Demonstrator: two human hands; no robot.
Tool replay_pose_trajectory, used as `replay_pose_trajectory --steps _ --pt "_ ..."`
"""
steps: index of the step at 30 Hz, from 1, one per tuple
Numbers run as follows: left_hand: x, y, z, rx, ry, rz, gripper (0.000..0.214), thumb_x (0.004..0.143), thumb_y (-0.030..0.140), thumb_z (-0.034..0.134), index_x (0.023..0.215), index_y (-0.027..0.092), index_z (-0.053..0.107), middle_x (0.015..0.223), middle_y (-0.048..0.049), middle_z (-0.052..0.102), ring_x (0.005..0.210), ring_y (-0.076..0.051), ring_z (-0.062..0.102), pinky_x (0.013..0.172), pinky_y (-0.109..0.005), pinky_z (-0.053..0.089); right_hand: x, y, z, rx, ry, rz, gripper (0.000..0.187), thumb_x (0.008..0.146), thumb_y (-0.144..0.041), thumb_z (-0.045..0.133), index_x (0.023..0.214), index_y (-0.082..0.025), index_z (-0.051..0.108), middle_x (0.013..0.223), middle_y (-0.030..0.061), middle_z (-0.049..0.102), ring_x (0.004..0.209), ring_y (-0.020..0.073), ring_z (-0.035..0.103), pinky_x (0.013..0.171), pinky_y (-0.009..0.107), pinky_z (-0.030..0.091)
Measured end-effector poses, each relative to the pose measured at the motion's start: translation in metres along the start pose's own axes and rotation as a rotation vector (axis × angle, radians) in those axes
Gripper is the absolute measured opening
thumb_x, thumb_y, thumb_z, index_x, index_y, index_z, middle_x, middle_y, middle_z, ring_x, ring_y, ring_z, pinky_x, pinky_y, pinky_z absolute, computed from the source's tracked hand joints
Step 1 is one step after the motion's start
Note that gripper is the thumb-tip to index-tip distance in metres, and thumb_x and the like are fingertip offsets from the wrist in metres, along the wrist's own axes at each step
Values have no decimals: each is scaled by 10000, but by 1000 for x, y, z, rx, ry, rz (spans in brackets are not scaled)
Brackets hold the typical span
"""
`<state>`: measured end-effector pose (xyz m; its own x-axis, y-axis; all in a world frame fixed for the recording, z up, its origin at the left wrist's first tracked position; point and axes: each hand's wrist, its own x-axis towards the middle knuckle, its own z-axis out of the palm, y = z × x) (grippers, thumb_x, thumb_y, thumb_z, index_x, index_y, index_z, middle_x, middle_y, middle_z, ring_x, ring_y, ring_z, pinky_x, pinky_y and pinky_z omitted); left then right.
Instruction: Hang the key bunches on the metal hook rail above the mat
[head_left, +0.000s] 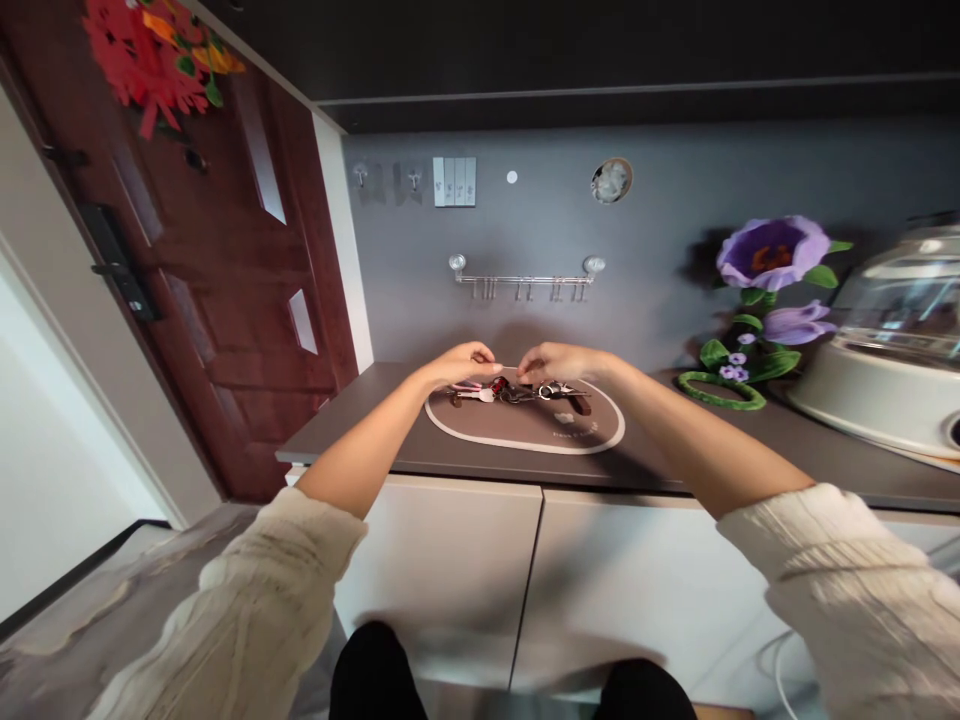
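Several keys and small keyring items [517, 392] lie in a row across an oval brown mat [495, 428] with a pale rim, on the dark counter. My left hand [466, 364] hovers over the row's left part, fingers curved and a little apart, with nothing visible in them. Below it is a white-and-pink item [484, 394], too small to name. Over the middle, my right hand [553, 362] has loosely bent fingers pointing down and left, close to a red piece and dark keys. Whether its fingertips touch them is hidden. A brown tag [580, 404] rests at the row's right end.
A clear rail with small hooks [525, 280] is fixed to the grey wall behind the mat. Purple knitted flowers [772, 262] and a white appliance with a transparent lid [885, 375] stand at the right. White cabinet doors [457, 560] are below; a dark red door [225, 250] is left.
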<state>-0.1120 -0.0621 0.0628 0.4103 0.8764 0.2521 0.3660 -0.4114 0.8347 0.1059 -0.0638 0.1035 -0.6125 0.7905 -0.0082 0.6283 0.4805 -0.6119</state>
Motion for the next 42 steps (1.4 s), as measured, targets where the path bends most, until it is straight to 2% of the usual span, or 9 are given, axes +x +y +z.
replay_pose_trajectory --steps 2,5,8,11,18,27,34,39,42 --pt "-3 12 -3 -128 -111 -9 436 619 526 661 753 137 516 681 -4 543 613 -88 513 608 -252 426 -5 -7 1 245 -98 -52 398 643 -533 646 751 -151 624 712 49 636 625 130 555 610 245 421" --pt "-5 19 -1 -347 -169 -10 548 659 673 503 524 158 374 465 41 368 423 -44 362 452 -215 311 -8 -9 9 528 -99 -67 583 696 -716 411 554 -158 505 480 10 495 453 85 435 490 226 370" --pt "-8 12 7 -505 -159 -76 639 660 777 292 428 184 235 373 51 202 342 -41 237 380 -215 201 -5 3 21 697 -74 -7 665 681 -797 138 436 -200 300 352 -40 251 348 67 238 380 219 243" --pt "-14 -4 16 -573 -129 -157 671 625 819 178 386 192 192 348 40 156 316 -44 198 355 -218 156 -2 22 36 792 -75 19 654 670 -790 5 424 -216 199 339 -50 150 339 67 141 360 221 165" --pt "-20 -29 23 -664 -126 -229 686 614 832 148 371 191 176 326 36 150 305 -43 173 346 -225 149 -8 46 56 860 -58 18 644 656 -788 -24 418 -222 166 353 -50 139 349 69 128 368 228 149" --pt "-21 -29 24 -689 -118 -218 668 638 821 182 394 198 183 336 42 147 317 -46 156 365 -228 127 -10 41 56 844 -20 19 658 648 -790 -33 415 -218 194 349 -45 162 343 70 130 364 227 149" --pt "-9 -22 15 -515 70 -97 613 726 733 278 445 188 258 362 46 209 344 -49 196 377 -217 165 -2 26 52 824 92 -78 674 705 -773 80 493 -194 353 336 -52 217 320 58 155 353 202 139" --pt "1 -20 14 -54 391 58 362 749 486 516 610 157 460 537 35 435 475 -58 387 479 -200 332 21 21 58 842 318 -150 541 761 -694 305 664 -186 462 369 -68 308 316 51 184 344 193 144" --pt "3 -25 19 264 472 112 179 752 332 529 704 160 534 635 20 515 579 -86 462 578 -221 389 36 26 67 776 517 -162 393 773 -585 433 749 -195 475 425 -72 371 325 53 223 348 194 166"
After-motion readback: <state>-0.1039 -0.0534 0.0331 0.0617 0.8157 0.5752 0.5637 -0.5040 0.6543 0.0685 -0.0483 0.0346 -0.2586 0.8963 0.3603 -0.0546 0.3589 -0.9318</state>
